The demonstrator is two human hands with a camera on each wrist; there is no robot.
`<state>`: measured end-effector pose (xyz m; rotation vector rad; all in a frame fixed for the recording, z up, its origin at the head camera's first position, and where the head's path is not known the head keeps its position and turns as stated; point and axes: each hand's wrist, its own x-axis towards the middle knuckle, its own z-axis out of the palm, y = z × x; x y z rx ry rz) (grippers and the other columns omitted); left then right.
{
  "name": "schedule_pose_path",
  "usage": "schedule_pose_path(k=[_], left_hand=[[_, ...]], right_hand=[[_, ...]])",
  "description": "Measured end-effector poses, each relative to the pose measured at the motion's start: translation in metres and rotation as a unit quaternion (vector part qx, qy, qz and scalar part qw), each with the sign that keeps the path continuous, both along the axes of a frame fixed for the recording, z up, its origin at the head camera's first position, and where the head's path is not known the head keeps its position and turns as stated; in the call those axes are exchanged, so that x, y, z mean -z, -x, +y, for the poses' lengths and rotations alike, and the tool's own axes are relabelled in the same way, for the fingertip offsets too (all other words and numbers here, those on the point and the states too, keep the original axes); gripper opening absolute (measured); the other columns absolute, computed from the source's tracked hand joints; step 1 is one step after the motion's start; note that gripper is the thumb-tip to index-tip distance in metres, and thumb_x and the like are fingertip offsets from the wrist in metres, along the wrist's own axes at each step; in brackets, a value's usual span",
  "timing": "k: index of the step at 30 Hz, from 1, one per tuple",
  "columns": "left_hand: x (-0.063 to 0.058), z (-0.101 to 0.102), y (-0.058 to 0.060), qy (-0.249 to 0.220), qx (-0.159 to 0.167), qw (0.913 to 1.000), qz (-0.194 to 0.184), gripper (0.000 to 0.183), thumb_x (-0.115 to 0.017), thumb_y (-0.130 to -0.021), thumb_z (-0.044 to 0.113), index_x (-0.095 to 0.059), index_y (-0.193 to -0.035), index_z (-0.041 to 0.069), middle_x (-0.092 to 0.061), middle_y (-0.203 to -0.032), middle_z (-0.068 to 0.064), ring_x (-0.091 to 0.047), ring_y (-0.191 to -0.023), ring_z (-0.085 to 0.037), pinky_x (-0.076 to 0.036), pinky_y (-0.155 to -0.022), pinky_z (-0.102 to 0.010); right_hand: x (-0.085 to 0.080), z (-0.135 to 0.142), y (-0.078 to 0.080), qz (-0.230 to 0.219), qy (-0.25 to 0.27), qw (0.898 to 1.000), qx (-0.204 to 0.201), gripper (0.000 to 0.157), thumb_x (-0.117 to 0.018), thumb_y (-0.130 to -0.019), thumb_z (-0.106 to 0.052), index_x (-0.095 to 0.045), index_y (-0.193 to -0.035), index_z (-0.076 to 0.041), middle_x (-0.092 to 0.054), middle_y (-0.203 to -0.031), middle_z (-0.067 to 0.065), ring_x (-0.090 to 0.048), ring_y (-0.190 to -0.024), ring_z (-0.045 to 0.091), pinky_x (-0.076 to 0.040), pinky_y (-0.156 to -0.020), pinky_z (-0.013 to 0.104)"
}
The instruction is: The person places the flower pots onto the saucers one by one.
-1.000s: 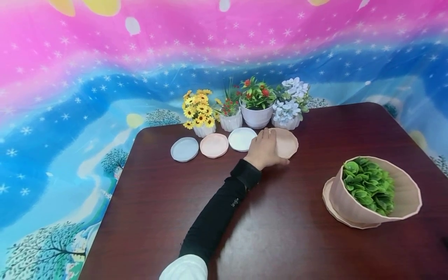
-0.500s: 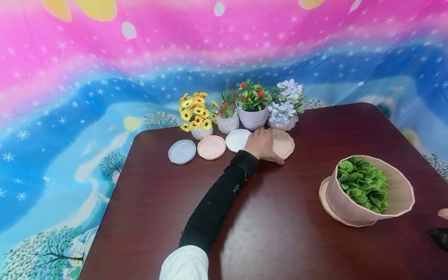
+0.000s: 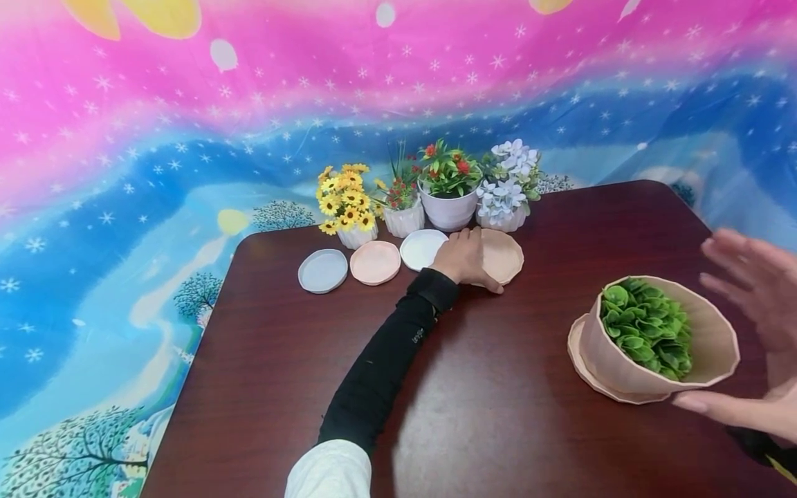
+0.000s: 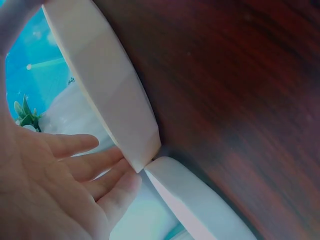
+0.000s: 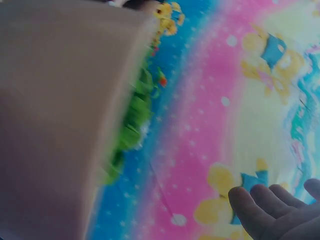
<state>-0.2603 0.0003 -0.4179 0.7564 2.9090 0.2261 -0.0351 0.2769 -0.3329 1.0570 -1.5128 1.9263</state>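
Note:
My left hand [image 3: 461, 257] reaches to the back of the table and spans a tan saucer [image 3: 506, 257], thumb near its front edge. In the left wrist view, its fingertips [image 4: 131, 180] hold the rim of that saucer [image 4: 102, 75], right where it meets a white saucer [image 3: 422, 249]. Beside the large pinkish-beige flowerpot [image 3: 600, 339], my right hand [image 3: 781, 311] is spread wide, thumb by the pot's front rim. Nothing is in it. The pot leans to the right on its own saucer [image 3: 579, 356], with a leafy green plant [image 3: 647, 328] inside.
A pink saucer [image 3: 376, 263] and a grey saucer [image 3: 322, 271] continue the row leftward. Behind stand potted yellow flowers [image 3: 349, 200], a small red-flowered plant [image 3: 403, 200], a larger one in a lilac-white pot [image 3: 450, 207], and pale blue flowers [image 3: 503, 197]. A printed cloth hangs behind the table.
My right hand has come in from the right edge to beside the large pot, fingers spread. My left hand stays at the tan saucer. The head view has shifted slightly.

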Motion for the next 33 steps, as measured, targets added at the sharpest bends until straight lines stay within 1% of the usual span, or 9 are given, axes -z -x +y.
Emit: schedule_pose_path(k=[1, 3, 7, 13, 19, 22, 25, 29, 33], left_hand=[[-0.001, -0.001, -0.001, -0.002, 0.000, 1.0000, -0.002, 0.126, -0.089, -0.068, 0.073, -0.039, -0.160, 0.003, -0.055, -0.149, -0.012, -0.053, -0.135, -0.026, -0.044, -0.113, -0.034], [-0.002, -0.002, -0.003, -0.003, 0.000, 1.0000, -0.005, 0.126, -0.090, -0.068, 0.073, -0.039, -0.159, 0.003, -0.055, -0.148, -0.012, -0.053, -0.135, -0.026, -0.045, -0.112, -0.034], [-0.004, -0.002, -0.004, -0.003, 0.001, 1.0000, -0.007, 0.127, -0.091, -0.066, 0.072, -0.038, -0.160, 0.005, -0.055, -0.148, -0.012, -0.053, -0.134, -0.026, -0.045, -0.111, -0.035], [-0.004, -0.004, -0.006, -0.009, -0.005, 0.9999, 0.008, 0.131, -0.092, -0.063, 0.074, -0.038, -0.160, 0.006, -0.057, -0.144, -0.012, -0.054, -0.131, -0.027, -0.045, -0.110, -0.035], [-0.009, -0.009, -0.012, -0.026, -0.004, 0.9995, 0.019, 0.132, -0.091, -0.060, 0.076, -0.039, -0.160, 0.007, -0.058, -0.141, -0.012, -0.053, -0.129, -0.026, -0.046, -0.108, -0.034], [-0.014, -0.012, -0.018, -0.032, -0.001, 0.9993, 0.019, 0.137, -0.092, -0.059, 0.076, -0.036, -0.163, 0.006, -0.056, -0.146, -0.013, -0.052, -0.133, -0.027, -0.045, -0.110, -0.034], [-0.020, -0.018, -0.027, -0.035, 0.005, 0.9993, 0.015, 0.141, -0.093, -0.058, 0.075, -0.033, -0.165, 0.006, -0.054, -0.150, -0.014, -0.050, -0.136, -0.028, -0.044, -0.112, -0.034], [-0.026, -0.025, -0.041, -0.046, 0.017, 0.9987, 0.012, 0.141, -0.094, -0.057, 0.074, -0.033, -0.166, 0.006, -0.052, -0.153, -0.014, -0.050, -0.136, -0.027, -0.044, -0.112, -0.035], [-0.028, -0.031, -0.055, -0.057, 0.031, 0.9978, 0.007, 0.141, -0.094, -0.057, 0.073, -0.033, -0.166, 0.007, -0.051, -0.153, -0.014, -0.049, -0.135, -0.027, -0.045, -0.111, -0.037]], right_hand=[[-0.004, -0.009, -0.001, 0.004, 0.006, 1.000, -0.012, 0.128, -0.105, -0.047, 0.010, -0.032, -0.152, 0.019, -0.035, -0.164, 0.032, -0.037, -0.155, 0.034, -0.032, -0.123, 0.029], [-0.012, -0.023, -0.006, -0.003, -0.005, 1.000, -0.008, 0.122, -0.104, -0.054, 0.008, -0.031, -0.152, 0.020, -0.038, -0.163, 0.029, -0.040, -0.153, 0.031, -0.034, -0.122, 0.027], [-0.018, -0.031, -0.006, 0.005, -0.021, 1.000, -0.009, 0.115, -0.103, -0.062, 0.003, -0.031, -0.150, 0.021, -0.039, -0.163, 0.028, -0.041, -0.153, 0.029, -0.035, -0.121, 0.026], [-0.013, -0.029, -0.003, 0.011, -0.036, 0.999, -0.008, 0.113, -0.102, -0.066, -0.001, -0.030, -0.150, 0.021, -0.039, -0.163, 0.028, -0.040, -0.153, 0.029, -0.034, -0.121, 0.026], [-0.009, -0.029, -0.003, 0.007, -0.039, 0.999, -0.011, 0.113, -0.101, -0.067, 0.000, -0.029, -0.151, 0.021, -0.038, -0.164, 0.028, -0.040, -0.154, 0.029, -0.033, -0.121, 0.026], [-0.007, -0.027, -0.005, -0.005, -0.056, 0.998, 0.001, 0.117, -0.103, -0.067, -0.003, -0.027, -0.153, 0.020, -0.037, -0.165, 0.026, -0.039, -0.154, 0.028, -0.033, -0.121, 0.025], [-0.006, -0.026, -0.006, -0.010, -0.059, 0.998, 0.001, 0.117, -0.102, -0.068, -0.003, -0.027, -0.153, 0.020, -0.037, -0.166, 0.026, -0.039, -0.154, 0.027, -0.032, -0.121, 0.025], [-0.006, -0.026, -0.003, -0.006, -0.038, 0.999, -0.015, 0.114, -0.101, -0.068, 0.001, -0.027, -0.153, 0.020, -0.037, -0.165, 0.027, -0.039, -0.154, 0.028, -0.033, -0.121, 0.026], [-0.006, -0.028, -0.001, -0.003, -0.021, 0.999, -0.026, 0.112, -0.100, -0.068, 0.004, -0.028, -0.152, 0.020, -0.037, -0.164, 0.028, -0.040, -0.154, 0.029, -0.033, -0.122, 0.026]])
